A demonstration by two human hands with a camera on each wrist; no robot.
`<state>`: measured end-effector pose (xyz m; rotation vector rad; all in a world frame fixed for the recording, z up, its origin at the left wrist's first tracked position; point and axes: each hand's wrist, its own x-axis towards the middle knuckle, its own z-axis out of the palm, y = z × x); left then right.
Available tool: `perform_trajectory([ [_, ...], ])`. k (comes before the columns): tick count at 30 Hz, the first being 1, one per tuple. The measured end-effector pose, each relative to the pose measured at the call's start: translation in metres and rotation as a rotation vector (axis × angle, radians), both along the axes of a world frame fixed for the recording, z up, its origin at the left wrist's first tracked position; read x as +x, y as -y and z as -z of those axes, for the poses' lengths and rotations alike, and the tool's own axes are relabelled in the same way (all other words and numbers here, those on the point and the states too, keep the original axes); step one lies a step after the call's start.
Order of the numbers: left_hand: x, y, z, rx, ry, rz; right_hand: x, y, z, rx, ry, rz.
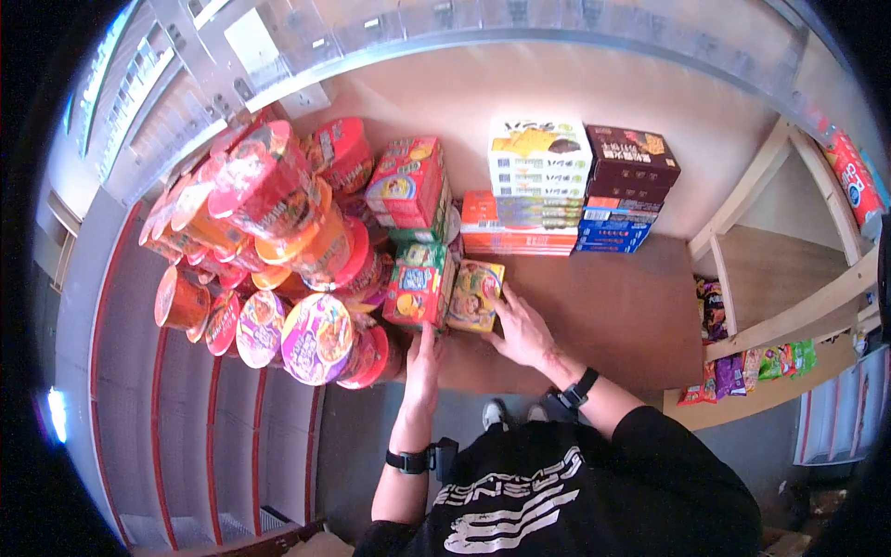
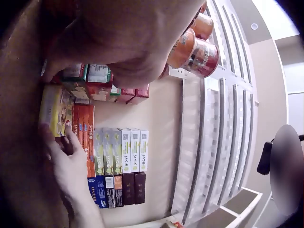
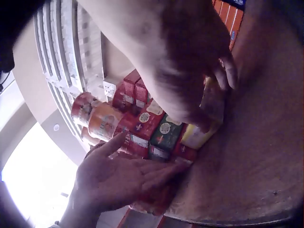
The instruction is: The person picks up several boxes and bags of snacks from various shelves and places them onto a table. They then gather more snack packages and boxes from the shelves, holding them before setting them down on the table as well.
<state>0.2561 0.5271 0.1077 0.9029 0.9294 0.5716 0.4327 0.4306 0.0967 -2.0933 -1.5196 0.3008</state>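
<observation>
My right hand (image 1: 527,334) holds the right end of a small yellow box (image 1: 475,299) with a cartoon picture, its fingertips over the edge and thumb at the front corner. That yellow box (image 3: 202,126) stands against a row of red and green boxes (image 1: 418,290) on its left. My left hand (image 1: 424,367) reaches up to the front of these boxes, its fingertips right at their front face. Seen from the right wrist, the left hand (image 3: 114,178) has straight fingers and a raised thumb. The left wrist view shows the right hand (image 2: 71,168) at the yellow box (image 2: 56,111).
Stacked instant noodle cups (image 1: 317,339) crowd the left side. Red boxes (image 1: 408,181) stand behind. Along the wall are piled white biscuit boxes (image 1: 538,158) and dark brown boxes (image 1: 631,158). A wooden frame (image 1: 775,320) and snack bags (image 1: 733,371) bound the brown shelf (image 1: 613,325) at right.
</observation>
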Motion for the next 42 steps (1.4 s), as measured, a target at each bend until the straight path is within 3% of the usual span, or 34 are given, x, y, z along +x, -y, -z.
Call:
perform_trajectory([
  [8,-0.018,0.007,0.028,-0.11,0.064,0.125,-0.003,-0.006,-0.002,0.003,-0.052,-0.013],
  [18,-0.023,0.008,0.029,-0.073,0.126,0.099,-0.01,-0.005,0.003,0.045,-0.037,-0.017],
  [36,-0.018,-0.01,0.01,-0.126,0.29,0.25,-0.011,-0.013,0.002,0.052,-0.065,-0.055],
  [42,-0.014,-0.029,-0.006,-0.436,0.187,0.302,-0.024,-0.014,0.005,-0.041,0.104,0.028],
])
